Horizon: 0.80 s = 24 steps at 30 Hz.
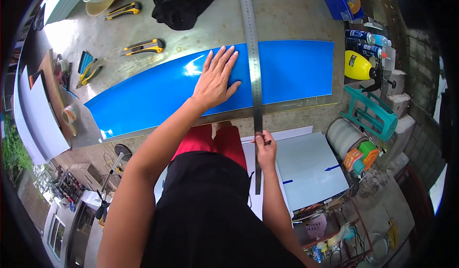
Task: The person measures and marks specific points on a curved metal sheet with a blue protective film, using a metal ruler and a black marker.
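A long glossy blue sheet [296, 72] with a curved far edge lies across the worktable. My left hand [215, 82] rests flat on it, fingers stretched out toward its far edge. Just right of that hand a long steel ruler [254, 62] crosses the sheet from front to back and overhangs the table's near edge. My right hand [265, 149] is closed round the ruler's near part, beyond the table edge. A thin stick-like thing [247, 141] with a dark tip also shows in the right hand's fingers; its kind I cannot tell.
Beyond the sheet lie two yellow utility knives [145, 46], a black cloth [179, 2] and yellow-handled pliers [89, 72]. A tape roll [70, 115] sits at left. At right are a yellow spray bottle [358, 65], spray cans [359, 37] and a green stool [370, 112].
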Tool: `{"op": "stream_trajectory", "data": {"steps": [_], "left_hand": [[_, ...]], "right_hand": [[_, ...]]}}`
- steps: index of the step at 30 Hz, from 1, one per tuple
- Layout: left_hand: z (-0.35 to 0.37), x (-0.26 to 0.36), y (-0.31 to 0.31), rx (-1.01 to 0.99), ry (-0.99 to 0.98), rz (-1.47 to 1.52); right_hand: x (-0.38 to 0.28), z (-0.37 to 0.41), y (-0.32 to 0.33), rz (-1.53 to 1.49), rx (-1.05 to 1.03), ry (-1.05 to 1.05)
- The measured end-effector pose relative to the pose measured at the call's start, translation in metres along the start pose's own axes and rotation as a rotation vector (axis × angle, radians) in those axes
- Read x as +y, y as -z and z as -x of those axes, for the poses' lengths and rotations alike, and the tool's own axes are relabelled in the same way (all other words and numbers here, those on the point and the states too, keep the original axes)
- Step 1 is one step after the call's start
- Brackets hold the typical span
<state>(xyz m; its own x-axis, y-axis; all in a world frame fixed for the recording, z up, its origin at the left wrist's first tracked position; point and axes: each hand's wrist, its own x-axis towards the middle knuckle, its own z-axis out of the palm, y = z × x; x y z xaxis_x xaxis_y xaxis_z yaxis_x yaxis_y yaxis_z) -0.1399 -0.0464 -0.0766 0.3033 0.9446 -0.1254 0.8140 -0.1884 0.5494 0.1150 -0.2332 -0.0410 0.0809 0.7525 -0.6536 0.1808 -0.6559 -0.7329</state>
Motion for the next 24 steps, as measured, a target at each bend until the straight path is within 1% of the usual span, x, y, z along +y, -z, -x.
{"op": "stream_trajectory", "data": {"steps": [3, 6, 10, 12, 15, 24], "left_hand": [[-0.007, 0.007, -0.005, 0.060, 0.008, 0.010], [-0.011, 0.009, -0.008, 0.120, 0.019, -0.014], [-0.015, 0.006, -0.013, 0.101, 0.034, -0.121], [-0.017, 0.007, -0.016, 0.095, -0.012, -0.205], [-0.019, 0.008, -0.017, 0.081, 0.006, -0.263], [-0.020, 0.006, -0.018, 0.078, 0.014, -0.246]], "right_hand": [[0.007, -0.010, -0.003, -0.024, -0.023, 0.033], [0.015, -0.016, -0.003, -0.039, -0.034, 0.014], [0.024, -0.025, -0.001, 0.011, -0.077, 0.012], [0.028, -0.028, 0.001, 0.013, -0.081, 0.022], [0.033, -0.032, 0.003, 0.006, -0.088, 0.042], [0.034, -0.040, 0.011, 0.040, -0.120, 0.062]]}}
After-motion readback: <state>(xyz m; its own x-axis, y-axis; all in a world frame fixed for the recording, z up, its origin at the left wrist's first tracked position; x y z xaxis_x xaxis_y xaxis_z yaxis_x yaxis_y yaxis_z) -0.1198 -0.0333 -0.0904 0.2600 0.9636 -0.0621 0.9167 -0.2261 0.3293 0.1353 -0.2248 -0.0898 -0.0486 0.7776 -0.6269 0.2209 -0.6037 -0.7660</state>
